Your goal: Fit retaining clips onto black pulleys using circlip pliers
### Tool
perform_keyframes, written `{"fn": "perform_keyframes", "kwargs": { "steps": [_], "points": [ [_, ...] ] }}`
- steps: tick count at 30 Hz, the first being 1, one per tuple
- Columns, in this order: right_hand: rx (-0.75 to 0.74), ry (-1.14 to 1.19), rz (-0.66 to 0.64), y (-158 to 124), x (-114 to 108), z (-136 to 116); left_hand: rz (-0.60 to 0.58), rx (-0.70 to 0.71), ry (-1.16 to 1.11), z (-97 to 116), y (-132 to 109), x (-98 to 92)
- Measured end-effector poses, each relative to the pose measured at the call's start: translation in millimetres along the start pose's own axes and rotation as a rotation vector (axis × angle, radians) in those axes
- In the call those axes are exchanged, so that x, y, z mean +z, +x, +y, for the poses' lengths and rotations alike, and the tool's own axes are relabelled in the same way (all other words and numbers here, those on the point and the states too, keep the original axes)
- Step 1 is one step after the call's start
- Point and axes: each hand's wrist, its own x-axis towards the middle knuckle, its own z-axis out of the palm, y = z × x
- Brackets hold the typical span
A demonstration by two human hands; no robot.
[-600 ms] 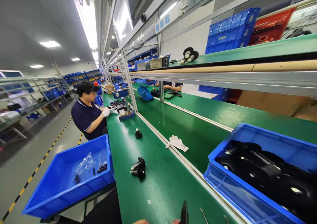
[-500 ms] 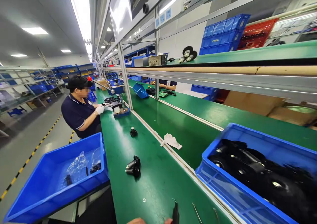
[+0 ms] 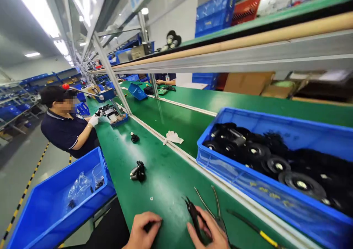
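In my right hand (image 3: 208, 228) is a pair of black pliers (image 3: 192, 211) with slim pointed tips aimed away from me; the fingers wrap around it. Just left of it, my left hand (image 3: 145, 228) hovers at the near edge of the green bench, thumb and forefinger brought together. Whatever lies between those fingertips, if anything, is too small to make out. A tiny pale ring-like piece (image 3: 151, 198) lies on the bench beyond the left hand. Two grey cylindrical parts with black discs (image 3: 138, 171) lie farther off, and a single similar part (image 3: 134, 137) lies behind them.
Right of my hand lie a thin-armed metal tool (image 3: 216, 201) and a black-and-yellow tool (image 3: 260, 230). A blue bin (image 3: 234, 177) of black wheel-like parts stands right; another blue bin (image 3: 44, 219) with plastic bags stands left. A white glove (image 3: 174, 137) lies ahead. A co-worker (image 3: 64, 127) sits far left.
The view has turned right and down. Both hands, barely visible at the bottom edge before, now show clearly, the right one with the pliers. The tools beside it show more fully.
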Motion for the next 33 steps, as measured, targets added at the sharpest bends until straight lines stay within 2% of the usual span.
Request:
{"fn": "perform_keyframes", "kwargs": {
  "steps": [2, 3, 6, 9, 13, 18, 23, 33],
  "points": [
    [-0.129, -0.090, 0.016, 7, -2, -13, 0.098, -0.324, -0.118, 21, 19, -6.9],
    [-0.171, -0.137, 0.014, 11, -3, -20, 0.123, -0.442, -0.197, 32, 31, -10.3],
    [-0.232, -0.205, -0.036, 18, -4, -35, 0.148, -0.590, -0.321, 63, 70, -16.4],
    [-0.249, -0.254, -0.049, 17, -2, -40, 0.163, -0.612, -0.352, 82, 97, -15.3],
    [-0.286, -0.315, -0.053, 13, 2, -36, 0.157, -0.585, -0.336, 95, 108, -7.5],
    [-0.333, -0.332, -0.032, 13, 3, -31, 0.110, -0.568, -0.283, 107, 114, -1.2],
    [-0.362, -0.356, 0.020, 13, 3, -30, 0.137, -0.548, -0.279, 114, 113, 2.7],
    [-0.377, -0.396, 0.031, 13, 4, -28, 0.183, -0.544, -0.319, 118, 106, 17.4]
  ]
}}
